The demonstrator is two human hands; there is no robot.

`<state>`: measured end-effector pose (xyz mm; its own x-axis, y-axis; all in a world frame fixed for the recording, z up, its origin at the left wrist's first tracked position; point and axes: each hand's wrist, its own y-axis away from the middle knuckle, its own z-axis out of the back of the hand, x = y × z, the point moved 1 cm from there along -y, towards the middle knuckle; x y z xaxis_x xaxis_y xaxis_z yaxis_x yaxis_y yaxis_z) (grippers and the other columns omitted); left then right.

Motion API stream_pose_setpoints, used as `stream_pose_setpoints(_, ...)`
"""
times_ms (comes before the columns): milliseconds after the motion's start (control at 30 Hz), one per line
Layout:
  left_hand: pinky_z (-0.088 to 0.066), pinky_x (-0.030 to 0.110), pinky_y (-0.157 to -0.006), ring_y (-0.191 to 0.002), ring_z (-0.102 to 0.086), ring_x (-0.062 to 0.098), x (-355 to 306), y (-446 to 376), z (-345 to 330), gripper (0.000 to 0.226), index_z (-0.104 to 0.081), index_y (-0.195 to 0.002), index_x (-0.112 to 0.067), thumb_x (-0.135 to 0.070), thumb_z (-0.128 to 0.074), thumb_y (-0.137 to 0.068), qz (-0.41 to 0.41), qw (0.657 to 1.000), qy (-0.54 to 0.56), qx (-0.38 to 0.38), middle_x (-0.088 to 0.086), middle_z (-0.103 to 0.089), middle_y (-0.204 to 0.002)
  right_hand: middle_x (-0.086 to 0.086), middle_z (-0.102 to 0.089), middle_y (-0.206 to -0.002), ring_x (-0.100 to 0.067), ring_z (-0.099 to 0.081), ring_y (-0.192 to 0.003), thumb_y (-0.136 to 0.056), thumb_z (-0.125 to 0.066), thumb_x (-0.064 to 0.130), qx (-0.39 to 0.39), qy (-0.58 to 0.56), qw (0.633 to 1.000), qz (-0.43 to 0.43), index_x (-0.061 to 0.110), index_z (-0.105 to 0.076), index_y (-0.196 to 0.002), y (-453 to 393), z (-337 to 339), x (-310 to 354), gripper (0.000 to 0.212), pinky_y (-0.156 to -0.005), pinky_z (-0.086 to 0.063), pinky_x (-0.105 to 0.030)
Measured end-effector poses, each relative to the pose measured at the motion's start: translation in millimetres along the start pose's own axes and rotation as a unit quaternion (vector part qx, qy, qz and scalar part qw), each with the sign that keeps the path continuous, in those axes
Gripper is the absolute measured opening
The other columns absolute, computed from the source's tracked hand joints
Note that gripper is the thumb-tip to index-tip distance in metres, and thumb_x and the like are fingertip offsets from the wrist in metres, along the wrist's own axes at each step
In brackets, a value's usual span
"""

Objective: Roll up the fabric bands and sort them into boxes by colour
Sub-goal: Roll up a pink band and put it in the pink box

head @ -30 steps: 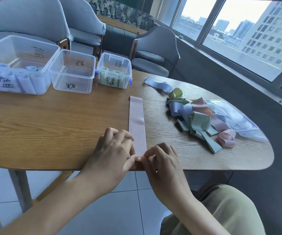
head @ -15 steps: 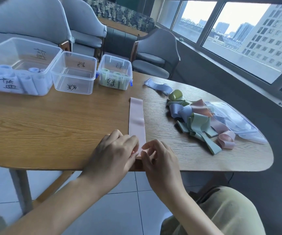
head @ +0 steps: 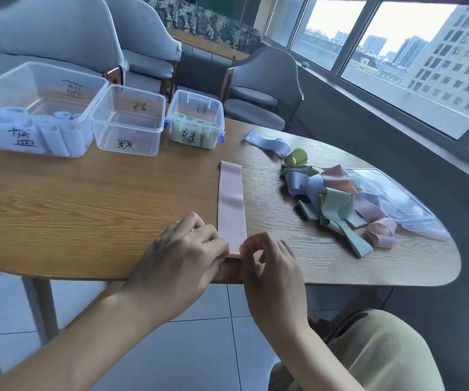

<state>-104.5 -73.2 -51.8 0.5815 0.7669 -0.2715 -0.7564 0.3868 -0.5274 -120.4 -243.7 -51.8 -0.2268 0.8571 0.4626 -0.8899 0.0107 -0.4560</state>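
Head view: a pink band (head: 231, 204) lies flat and straight on the wooden surface (head: 86, 210), running away from the person, with its near end close to the front edge. Both hands work at that near end. The left hand (head: 182, 258) has its fingers curled, the fingertips pressed on the left corner of the band; its grip is pinching the band's end. The right hand (head: 270, 266) meets it from the other side, thumb and forefinger pinching the right corner, the remaining fingers loosely bent. The hands nearly touch each other over the band's end, which looks slightly turned up, though any roll there is mostly hidden by the fingers.

To the right, well apart from the flat band, sits a loose heap of bands (head: 337, 204) in blue, green and pink, partly lying on a clear plastic lid (head: 405, 210). One blue band (head: 267, 142) lies on its own just behind the heap.

At the far left of the surface three clear boxes stand in a row, each marked with handwritten characters. The large box (head: 30, 108) on the left holds rolled blue bands. The middle box (head: 129, 122) touches it and shows no bands inside. The small box (head: 196, 119), with blue latches, holds rolled green bands.

Behind the surface stand grey upholstered chairs (head: 261, 80), and a window (head: 396, 52) fills the right side.
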Motion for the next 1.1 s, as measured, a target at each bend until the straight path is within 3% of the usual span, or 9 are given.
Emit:
stream_pose_setpoints(200,-0.05,0.032,-0.079,-0.097,-0.049,0.015,6,-1,0,0.008,-0.073,-0.092,-0.028,-0.032,-0.066,-0.09,0.01,1.0,0.0,0.001,-0.019,-0.062,-0.098,0.014,-0.062,-0.082,-0.018,-0.05,-0.086,-0.1,-0.057,0.021,-0.018,0.042,0.997,0.055,0.025,-0.058,-0.095,11,3,0,0.006,-0.071,-0.048,-0.037)
stream_pose_setpoints(333,-0.049,0.031,-0.081,-0.106,-0.052,0.017,8,-2,-4,0.011,-0.074,-0.096,-0.03,-0.034,-0.07,-0.087,0.025,1.0,-0.008,0.0,-0.017,-0.065,-0.107,0.02,-0.066,-0.107,-0.015,-0.055,-0.1,-0.098,-0.051,0.024,-0.002,0.056,0.995,0.079,0.031,-0.065,-0.108,14,3,-1,0.019,-0.082,-0.052,-0.036)
stream_pose_setpoints(400,-0.051,0.034,-0.083,-0.109,-0.053,0.019,11,-3,-6,0.015,-0.074,-0.1,-0.031,-0.035,-0.071,-0.086,0.032,0.999,-0.01,0.007,-0.014,-0.066,-0.113,0.015,-0.064,-0.118,-0.017,-0.055,-0.108,-0.098,-0.05,0.025,0.006,0.053,0.995,0.086,0.03,-0.066,-0.114,13,3,-3,0.023,-0.09,-0.05,-0.036)
stream_pose_setpoints(533,-0.052,0.037,-0.088,-0.112,-0.053,0.019,17,-3,-8,0.025,-0.073,-0.111,-0.03,-0.039,-0.07,-0.088,0.042,0.999,-0.001,0.028,-0.014,-0.065,-0.119,0.006,-0.056,-0.117,-0.019,-0.052,-0.108,-0.098,-0.051,0.025,0.021,0.061,0.993,0.094,0.03,-0.062,-0.12,8,1,-5,0.025,-0.088,-0.049,-0.035)
stream_pose_setpoints(733,-0.047,0.037,-0.099,-0.123,-0.051,0.014,29,-3,0,0.048,-0.068,-0.119,-0.027,-0.056,-0.046,-0.088,0.068,0.995,-0.007,0.071,-0.011,-0.061,-0.128,0.006,-0.058,-0.116,-0.021,-0.051,-0.107,-0.099,-0.047,0.029,0.045,0.099,0.989,0.104,0.022,-0.064,-0.125,1,0,-7,0.031,-0.085,-0.052,-0.039)
stream_pose_setpoints(867,-0.039,0.034,-0.107,-0.133,-0.043,0.012,37,-4,6,0.072,-0.062,-0.131,-0.028,-0.069,-0.027,-0.083,0.091,0.99,-0.005,0.106,-0.011,-0.053,-0.139,0.01,-0.061,-0.118,-0.019,-0.05,-0.111,-0.1,-0.049,0.026,0.055,0.091,0.988,0.113,0.03,-0.057,-0.127,-1,3,-5,0.028,-0.093,-0.049,-0.034)
stream_pose_setpoints(1100,-0.034,0.032,-0.112,-0.136,-0.038,0.01,39,-4,6,0.079,-0.058,-0.135,-0.03,-0.073,-0.021,-0.08,0.1,0.988,-0.011,0.117,-0.012,-0.048,-0.144,0.01,-0.065,-0.126,-0.022,-0.051,-0.112,-0.1,-0.055,0.023,0.074,0.096,0.987,0.106,0.025,-0.058,-0.127,-7,0,-9,0.028,-0.094,-0.049,-0.037)
